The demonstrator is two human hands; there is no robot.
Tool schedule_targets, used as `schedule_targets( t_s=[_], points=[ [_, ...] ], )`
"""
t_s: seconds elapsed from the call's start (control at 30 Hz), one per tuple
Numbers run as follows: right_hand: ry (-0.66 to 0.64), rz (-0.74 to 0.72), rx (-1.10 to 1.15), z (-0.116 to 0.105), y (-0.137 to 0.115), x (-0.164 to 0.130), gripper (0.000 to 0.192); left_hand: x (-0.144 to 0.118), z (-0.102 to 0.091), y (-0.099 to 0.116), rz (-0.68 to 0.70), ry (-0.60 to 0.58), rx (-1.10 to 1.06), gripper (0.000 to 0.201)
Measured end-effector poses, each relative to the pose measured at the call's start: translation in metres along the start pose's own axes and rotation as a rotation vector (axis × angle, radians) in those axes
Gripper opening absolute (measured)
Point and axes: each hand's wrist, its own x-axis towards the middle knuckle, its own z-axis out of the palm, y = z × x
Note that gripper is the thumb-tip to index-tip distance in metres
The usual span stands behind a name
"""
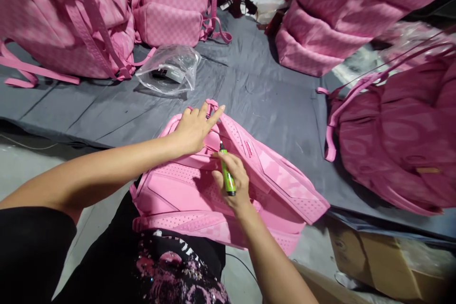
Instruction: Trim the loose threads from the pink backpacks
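Head view: a light pink fabric backpack (199, 194) is lying back-panel up across the person's lap and the edge of the grey cloth-covered table (256, 90). The left hand (194, 128) is pressing flat near the top of the pack, fingers spread and gripping nothing, touching the carry loop area. The right hand (233, 183) is grasping a green marker pen (226, 171), its dark tip pointing at the seam between the shoulder straps. No mark is showing yet, so the marking or checking seems barely begun. More pink backpacks (171, 4) are waiting around the table, beside a clear plastic bag (169, 69). A cardboard box (384, 259) is sitting lower right.
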Motion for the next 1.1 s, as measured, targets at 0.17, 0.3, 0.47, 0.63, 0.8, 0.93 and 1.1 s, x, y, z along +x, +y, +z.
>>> schedule_targets(
  t_s=[0.17,0.3,0.47,0.63,0.8,0.93,1.1],
  points=[
    [-0.127,0.052,0.142,-0.02,-0.009,0.035,0.028,-0.003,-0.002,0.002,0.008,0.02,0.009,0.105],
    [-0.288,0.111,0.127,-0.027,-0.017,0.056,0.021,-0.01,-0.003,0.004,0.004,0.071,-0.019,0.106],
    [-0.493,0.285,0.23,-0.035,-0.016,0.067,0.025,-0.015,-0.003,0.004,-0.121,0.085,-0.053,0.105],
    [-0.472,0.263,0.195,-0.031,-0.014,0.065,0.024,-0.015,-0.003,0.002,-0.086,0.051,-0.059,0.11],
    [-0.443,0.386,0.114,-0.024,-0.02,0.066,0.014,-0.017,-0.002,0.0,-0.095,0.071,-0.046,0.1],
    [-0.428,0.4,0.016,-0.021,-0.023,0.063,0.015,-0.017,-0.002,-0.001,-0.071,0.053,-0.03,0.102],
    [-0.293,0.421,0.086,-0.011,-0.027,0.058,0.015,-0.015,0.004,-0.001,-0.071,0.081,-0.05,0.099]
  ],
)
